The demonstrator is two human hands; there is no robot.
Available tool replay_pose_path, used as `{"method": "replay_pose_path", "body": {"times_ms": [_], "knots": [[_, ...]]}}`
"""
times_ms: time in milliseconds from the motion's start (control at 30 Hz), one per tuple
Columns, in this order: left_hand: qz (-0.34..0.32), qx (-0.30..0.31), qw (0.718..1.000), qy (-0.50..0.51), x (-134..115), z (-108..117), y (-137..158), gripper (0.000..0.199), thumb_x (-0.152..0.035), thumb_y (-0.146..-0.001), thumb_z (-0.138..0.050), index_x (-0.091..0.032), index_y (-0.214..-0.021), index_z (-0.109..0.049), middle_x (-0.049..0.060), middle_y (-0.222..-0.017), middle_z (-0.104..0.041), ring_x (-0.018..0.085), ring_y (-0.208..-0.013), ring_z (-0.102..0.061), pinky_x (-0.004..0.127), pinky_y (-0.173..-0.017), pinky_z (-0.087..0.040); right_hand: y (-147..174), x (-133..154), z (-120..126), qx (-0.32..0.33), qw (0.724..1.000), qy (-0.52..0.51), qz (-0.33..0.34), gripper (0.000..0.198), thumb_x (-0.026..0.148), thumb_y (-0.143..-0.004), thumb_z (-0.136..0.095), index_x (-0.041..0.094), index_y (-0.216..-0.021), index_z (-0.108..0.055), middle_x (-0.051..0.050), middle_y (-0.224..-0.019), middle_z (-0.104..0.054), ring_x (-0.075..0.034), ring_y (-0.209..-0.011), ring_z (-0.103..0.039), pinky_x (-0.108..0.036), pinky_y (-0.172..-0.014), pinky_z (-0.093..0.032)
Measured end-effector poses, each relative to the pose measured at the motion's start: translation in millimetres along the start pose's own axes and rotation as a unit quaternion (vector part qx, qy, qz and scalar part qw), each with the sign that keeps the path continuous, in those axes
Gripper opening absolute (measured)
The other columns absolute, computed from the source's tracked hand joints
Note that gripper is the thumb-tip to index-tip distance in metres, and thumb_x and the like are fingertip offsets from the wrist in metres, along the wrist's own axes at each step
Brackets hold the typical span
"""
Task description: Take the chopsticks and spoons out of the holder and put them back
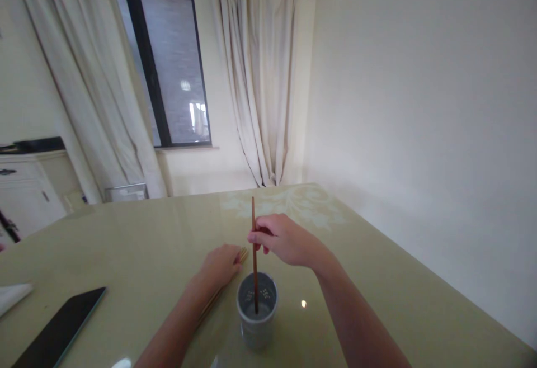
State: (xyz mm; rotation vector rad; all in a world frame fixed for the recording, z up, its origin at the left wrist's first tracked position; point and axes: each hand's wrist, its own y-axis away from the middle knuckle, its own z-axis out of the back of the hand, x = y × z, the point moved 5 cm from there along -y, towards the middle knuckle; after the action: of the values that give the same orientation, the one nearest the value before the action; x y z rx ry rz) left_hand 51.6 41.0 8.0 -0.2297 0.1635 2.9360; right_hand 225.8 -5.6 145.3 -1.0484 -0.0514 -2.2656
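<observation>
My right hand (285, 239) pinches a single reddish-brown chopstick (255, 273) and holds it almost upright. The chopstick's lower end is inside a grey cup-shaped holder (255, 334) with small holes in its wall; whether it touches the bottom I cannot tell. Left of the holder, my left hand (220, 264) rests low over the table, its fingers curled around a bundle of chopsticks (244, 254). The bundle's ends stick out past the fingers, and its other part shows beneath the forearm. Most of its middle is hidden by the hand.
On the glossy greenish table (138, 250), a dark flat tablet-like device (62, 326) lies at left, with a white item (14, 296) beyond it. A wall (428, 133) runs along the right edge. Curtains (264, 77) and a window (176, 66) stand behind.
</observation>
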Motion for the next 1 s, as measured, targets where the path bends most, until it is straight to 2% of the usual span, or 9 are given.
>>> {"method": "replay_pose_path", "body": {"times_ms": [167,333,433,533,667,767,833,867,1000], "knots": [[0.001,0.013,1.000,0.003,2,-5,-1,0.014,-0.035,-0.088,-0.066,-0.023,-0.091,-0.073,0.008,-0.099,-0.079,0.028,-0.093,-0.074,0.032,-0.076,-0.046,-5,-7,-11,0.044,0.999,-0.002,-0.022,0.035,0.022,-0.106,-0.054,0.015,-0.077,-0.073,-0.005,-0.077,-0.079,-0.013,-0.062,-0.069,-0.023,-0.059,-0.044],[-0.010,0.017,1.000,0.015,-2,-3,4,0.017,-0.038,-0.085,-0.067,-0.022,-0.083,-0.073,0.008,-0.091,-0.079,0.026,-0.086,-0.073,0.031,-0.072,-0.045,-10,-15,-20,0.079,0.996,0.006,-0.045,0.042,0.025,-0.108,-0.052,0.014,-0.074,-0.075,-0.006,-0.076,-0.080,-0.012,-0.059,-0.068,-0.021,-0.058,-0.045],[-0.017,0.003,0.999,0.030,-1,6,5,0.021,-0.039,-0.086,-0.063,-0.021,-0.078,-0.071,0.007,-0.084,-0.079,0.023,-0.080,-0.072,0.029,-0.068,-0.043,-11,-19,-23,0.085,0.994,0.016,-0.063,0.046,0.028,-0.108,-0.053,0.014,-0.069,-0.073,-0.006,-0.071,-0.079,-0.012,-0.056,-0.067,-0.021,-0.055,-0.045],[-0.035,-0.026,0.993,0.108,6,24,5,0.028,-0.040,-0.088,-0.056,-0.019,-0.075,-0.068,0.006,-0.078,-0.079,0.021,-0.074,-0.070,0.029,-0.064,-0.043,-8,-20,-16,0.049,0.996,0.020,-0.075,0.044,0.030,-0.106,-0.056,0.016,-0.068,-0.073,-0.005,-0.067,-0.078,-0.013,-0.053,-0.066,-0.022,-0.051,-0.043],[-0.074,-0.053,0.944,0.316,17,59,12,0.030,-0.046,-0.087,-0.057,-0.019,-0.078,-0.066,0.005,-0.074,-0.079,0.019,-0.062,-0.066,0.028,-0.061,-0.046,-1,-12,4,-0.037,0.995,0.052,-0.072,0.039,0.031,-0.104,-0.060,0.018,-0.070,-0.075,-0.003,-0.062,-0.075,-0.014,-0.053,-0.064,-0.025,-0.053,-0.039],[-0.108,-0.161,0.897,0.398,17,98,30,0.035,-0.052,-0.090,-0.062,-0.019,-0.078,-0.067,0.002,-0.071,-0.074,0.015,-0.061,-0.060,0.025,-0.058,-0.043,3,3,18,-0.118,0.990,0.064,-0.031,0.039,0.031,-0.104,-0.061,0.019,-0.069,-0.074,-0.001,-0.059,-0.070,-0.014,-0.057,-0.063,-0.027,-0.059,-0.040],[-0.128,-0.239,0.860,0.432,9,121,46,0.036,-0.052,-0.092,-0.064,-0.019,-0.079,-0.068,-0.001,-0.068,-0.067,0.012,-0.058,-0.053,0.023,-0.056,-0.041,5,15,21,-0.157,0.987,0.034,0.014,0.039,0.033,-0.106,-0.059,0.019,-0.072,-0.074,0.000,-0.060,-0.069,-0.014,-0.059,-0.062,-0.027,-0.062,-0.041],[-0.142,-0.259,0.842,0.452,2,128,55,0.034,-0.051,-0.092,-0.066,-0.019,-0.081,-0.069,-0.002,-0.069,-0.066,0.011,-0.059,-0.052,0.023,-0.057,-0.041,7,21,22,-0.168,0.985,0.004,0.039,0.037,0.035,-0.107,-0.058,0.019,-0.077,-0.074,0.001,-0.064,-0.069,-0.013,-0.060,-0.062,-0.026,-0.062,-0.042],[-0.215,-0.251,0.798,0.504,-33,140,78,0.023,-0.042,-0.090,-0.076,-0.020,-0.089,-0.072,0.000,-0.081,-0.072,0.013,-0.073,-0.063,0.025,-0.070,-0.052,12,39,19,-0.175,0.969,-0.134,0.113,0.025,0.040,-0.107,-0.059,0.020,-0.097,-0.072,0.002,-0.080,-0.070,-0.012,-0.063,-0.062,-0.024,-0.062,-0.047]]}}
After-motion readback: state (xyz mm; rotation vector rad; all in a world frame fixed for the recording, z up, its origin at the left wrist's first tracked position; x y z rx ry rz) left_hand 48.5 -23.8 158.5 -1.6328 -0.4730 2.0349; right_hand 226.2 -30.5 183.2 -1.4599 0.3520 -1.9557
